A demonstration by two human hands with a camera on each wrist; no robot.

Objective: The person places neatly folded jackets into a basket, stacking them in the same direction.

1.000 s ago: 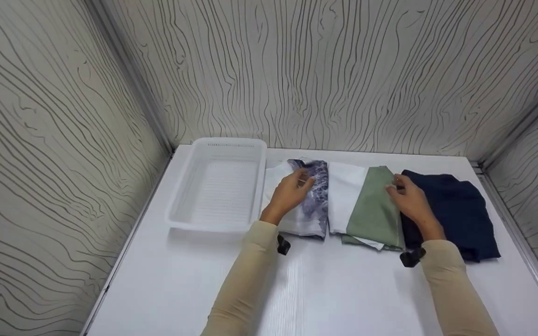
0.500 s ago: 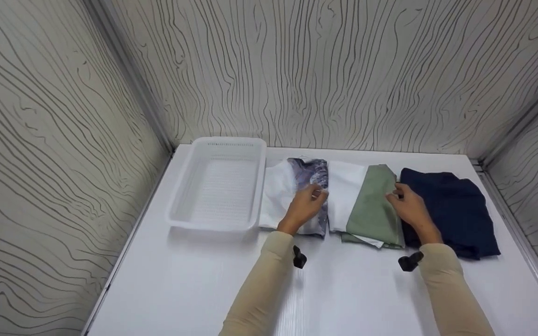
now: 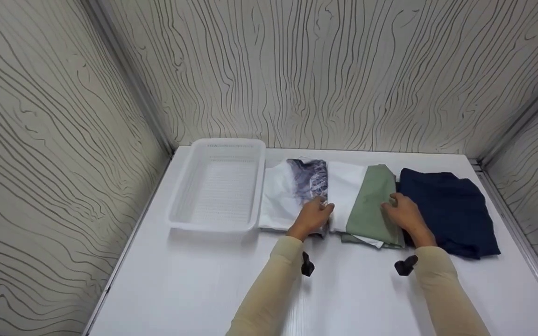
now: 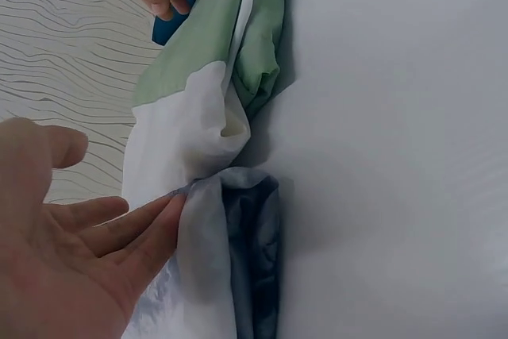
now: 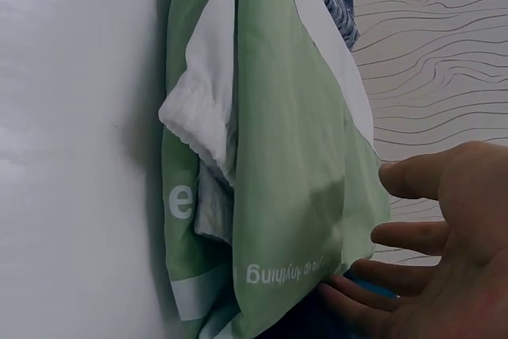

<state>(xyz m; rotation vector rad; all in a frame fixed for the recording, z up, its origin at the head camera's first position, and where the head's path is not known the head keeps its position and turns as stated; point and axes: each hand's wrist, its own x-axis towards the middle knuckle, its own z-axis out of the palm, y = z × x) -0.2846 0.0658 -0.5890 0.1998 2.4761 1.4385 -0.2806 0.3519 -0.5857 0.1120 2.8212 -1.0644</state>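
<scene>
A white-and-green folded garment (image 3: 375,205) lies between my two hands, with pale printed lettering along its edge in the right wrist view. My left hand (image 3: 312,217) is at its left, over the right border of a folded white garment with a purple-grey print (image 3: 279,196). In the left wrist view its extended fingertips (image 4: 171,212) touch that border, thumb apart. My right hand (image 3: 407,215) is at the green side, thumb and fingers spread around the edge in the right wrist view. A dark navy folded garment (image 3: 456,210) lies just right of it.
A white plastic basket (image 3: 213,226) with perforated walls stands left of the garments. All rest on a white table (image 3: 194,289), backed by a wood-grain patterned wall (image 3: 297,79). More patterned panels (image 3: 40,140) flank the table at both sides.
My left hand has moved right and toward me, from over the printed garment to its right border. The right hand has come slightly toward me along the green edge. The garments stay in place.
</scene>
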